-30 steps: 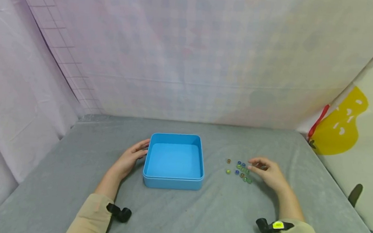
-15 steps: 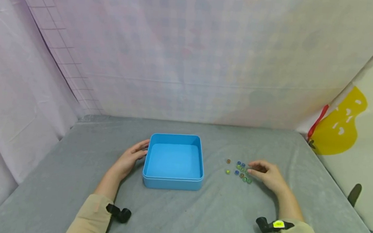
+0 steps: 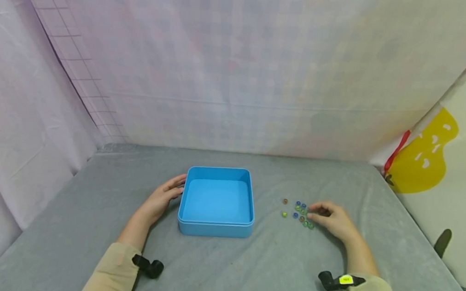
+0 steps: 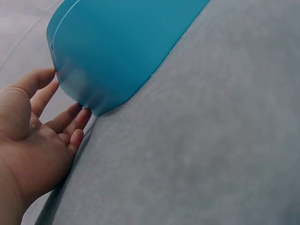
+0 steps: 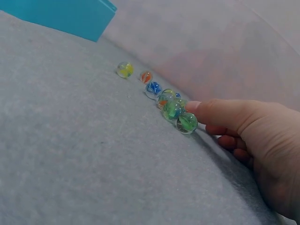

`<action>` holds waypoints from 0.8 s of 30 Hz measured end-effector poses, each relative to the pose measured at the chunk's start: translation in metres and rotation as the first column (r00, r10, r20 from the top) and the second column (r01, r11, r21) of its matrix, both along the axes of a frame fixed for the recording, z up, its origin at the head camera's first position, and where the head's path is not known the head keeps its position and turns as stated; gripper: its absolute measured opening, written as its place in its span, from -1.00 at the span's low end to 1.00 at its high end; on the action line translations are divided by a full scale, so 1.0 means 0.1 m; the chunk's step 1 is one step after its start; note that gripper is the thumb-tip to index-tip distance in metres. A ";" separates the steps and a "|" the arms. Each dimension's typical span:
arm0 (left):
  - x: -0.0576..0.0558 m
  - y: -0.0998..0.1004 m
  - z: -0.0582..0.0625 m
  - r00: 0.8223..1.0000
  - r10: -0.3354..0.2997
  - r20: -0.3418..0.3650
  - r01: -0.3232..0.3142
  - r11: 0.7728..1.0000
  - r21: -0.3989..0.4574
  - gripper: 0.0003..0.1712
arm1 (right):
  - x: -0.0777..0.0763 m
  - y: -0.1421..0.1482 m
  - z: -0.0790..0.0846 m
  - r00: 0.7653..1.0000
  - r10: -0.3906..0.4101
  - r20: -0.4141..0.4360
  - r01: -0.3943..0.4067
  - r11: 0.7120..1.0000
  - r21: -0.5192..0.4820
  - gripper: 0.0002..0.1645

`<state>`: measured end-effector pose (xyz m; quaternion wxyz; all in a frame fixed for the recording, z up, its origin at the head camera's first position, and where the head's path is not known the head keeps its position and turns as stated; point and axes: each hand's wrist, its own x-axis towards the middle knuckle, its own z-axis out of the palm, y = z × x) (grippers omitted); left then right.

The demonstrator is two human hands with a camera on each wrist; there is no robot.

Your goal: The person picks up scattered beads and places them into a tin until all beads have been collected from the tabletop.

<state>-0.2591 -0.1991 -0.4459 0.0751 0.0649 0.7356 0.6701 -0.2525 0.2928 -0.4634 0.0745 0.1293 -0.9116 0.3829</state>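
Frame centre: blue box (image 3: 215,229), unfilled; left hand (image 3: 162,199), fingers extended, touching it. Right of centre: marbles (image 3: 295,214), all outside; right hand (image 3: 333,220) at them, grip we cannot tell.

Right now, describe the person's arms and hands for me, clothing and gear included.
The left hand and right hand are bare. Both arms wear beige sleeves, each with a black device at the cuff; the right one bears a bright yellow-green label, its lettering too small to read.
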 end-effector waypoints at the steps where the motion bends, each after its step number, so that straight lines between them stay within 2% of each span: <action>1: 0.02 0.01 0.03 1.000 -0.003 0.004 0.003 1.000 0.001 -0.42 | 0.00 0.00 0.00 1.000 -0.001 -0.007 0.001 1.000 0.001 -0.69; 5: 0.09 0.04 0.15 1.000 -0.010 0.010 0.010 1.000 -0.008 -0.41 | 0.00 -0.01 0.00 1.000 0.007 -0.024 -0.007 1.000 0.008 -0.71; 8: 0.12 0.05 0.19 1.000 -0.013 0.007 0.013 1.000 -0.013 -0.41 | 0.00 -0.01 0.00 1.000 0.006 -0.027 -0.006 1.000 0.014 -0.73; 17: 0.00 0.00 -0.02 1.000 0.003 -0.012 -0.003 1.000 -0.006 -0.42 | -0.02 -0.02 -0.01 1.000 0.000 -0.023 0.001 0.999 0.037 -0.79; 24: -0.01 -0.01 -0.04 1.000 0.006 -0.023 -0.007 1.000 -0.013 -0.42 | -0.01 -0.03 0.01 1.000 -0.011 -0.001 0.011 0.999 0.031 -0.76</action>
